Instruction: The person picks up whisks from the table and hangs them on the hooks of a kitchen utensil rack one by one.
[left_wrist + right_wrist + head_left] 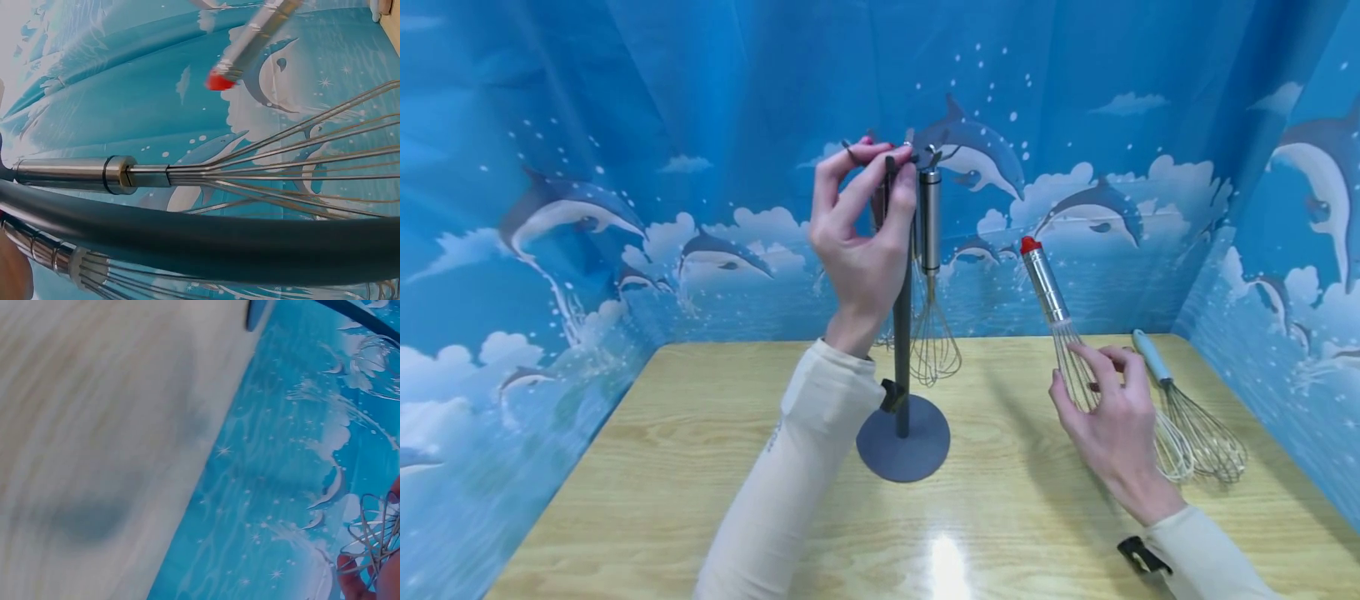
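The right grip (1116,425) clamps the wires of one red-tipped whisk (1047,283), tilted handle-up over the counter (700,417); it should be light, springy-wired, its slippery handle the stiffer, surer hold; the left grip (861,246) is atop one stand (902,367), clamped or not I cannot tell; two seem to hang there, a steel-handled whisk (931,225) and a half-hidden whisk (53,253); two lie rightward, a blue-handled whisk (1152,357) and a pale-wired whisk (1180,450).

The right hand (389,578) shows at the lower right edge, its fingers gripping the wires of a whisk (375,540). A 2nd whisk (374,362) shows its wire loops at the upper right, near a dark pole (362,317). The blue curtain (269,462) bears dolphins; 2 blurred shadows (90,519) darken the pale tabletop (75,394).
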Tool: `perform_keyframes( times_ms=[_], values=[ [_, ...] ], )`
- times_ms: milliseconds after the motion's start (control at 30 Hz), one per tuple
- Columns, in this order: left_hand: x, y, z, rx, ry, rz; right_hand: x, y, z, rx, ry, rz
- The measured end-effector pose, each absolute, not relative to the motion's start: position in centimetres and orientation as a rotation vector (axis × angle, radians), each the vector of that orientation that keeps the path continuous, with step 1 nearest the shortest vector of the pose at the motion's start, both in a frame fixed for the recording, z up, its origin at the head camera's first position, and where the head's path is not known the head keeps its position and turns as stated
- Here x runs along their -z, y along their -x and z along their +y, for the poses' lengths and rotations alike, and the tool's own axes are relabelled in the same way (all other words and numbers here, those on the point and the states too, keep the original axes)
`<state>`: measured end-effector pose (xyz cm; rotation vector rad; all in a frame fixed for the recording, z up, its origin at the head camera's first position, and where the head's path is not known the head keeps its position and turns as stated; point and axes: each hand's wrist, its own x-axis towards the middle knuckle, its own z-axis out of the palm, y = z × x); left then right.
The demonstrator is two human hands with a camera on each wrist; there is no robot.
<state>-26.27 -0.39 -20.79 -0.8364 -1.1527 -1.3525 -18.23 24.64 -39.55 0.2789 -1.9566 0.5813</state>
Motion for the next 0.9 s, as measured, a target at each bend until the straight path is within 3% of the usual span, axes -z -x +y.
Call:
perform_keyframes(
  times_ms=[900],
  values=[
    [20.8,26.0,0.2,1.242,0.766,-1.150,32.5,18.0,19.3,-0.912,-0.391,-1.630]
  ],
)
